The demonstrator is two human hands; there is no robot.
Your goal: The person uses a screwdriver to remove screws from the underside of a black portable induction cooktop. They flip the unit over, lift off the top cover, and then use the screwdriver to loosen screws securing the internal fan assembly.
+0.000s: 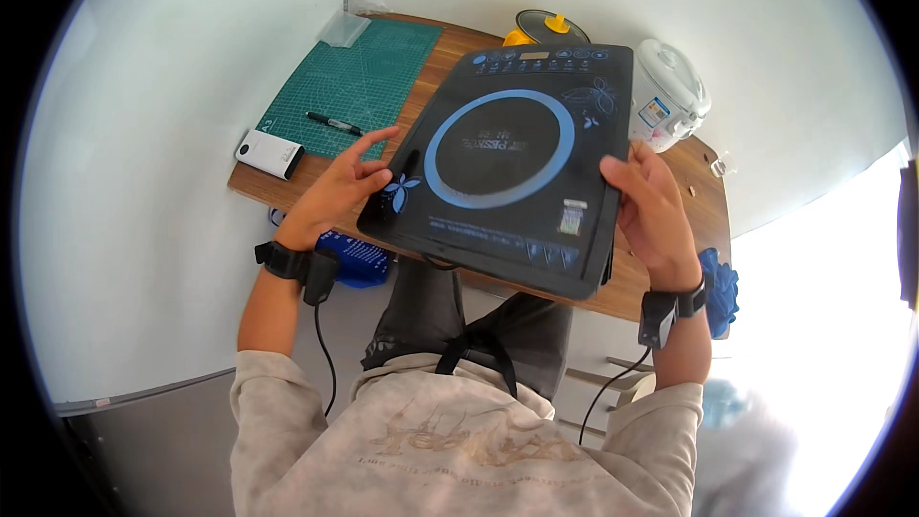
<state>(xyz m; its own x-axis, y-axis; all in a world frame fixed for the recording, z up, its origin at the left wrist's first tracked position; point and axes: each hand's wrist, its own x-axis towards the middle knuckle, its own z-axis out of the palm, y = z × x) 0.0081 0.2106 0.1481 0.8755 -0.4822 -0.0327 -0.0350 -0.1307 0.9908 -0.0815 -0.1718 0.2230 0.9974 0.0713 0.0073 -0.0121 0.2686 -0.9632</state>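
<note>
A black induction cooktop (503, 153) with a blue ring, blue flower prints and a row of touch keys on its far end is held up over the table's front part, tilted. My left hand (335, 190) grips its left edge, thumb near the corner flower and index finger stretched out past the edge. On the opposite side my right hand (657, 215) clasps the right edge, with the thumb on top and the other fingers partly hidden behind the side. Each wrist carries a black strap with a small cabled box.
Left on the wooden table (704, 201) lies a green cutting mat (335, 77) with a black pen (334, 123), a white power bank (270, 154) and a clear plastic box (345, 30). Behind the cooktop stand a yellow-handled lidded pot (565, 32) and a white rice cooker (670, 86). Blue crumpled material (720, 292) hangs at right.
</note>
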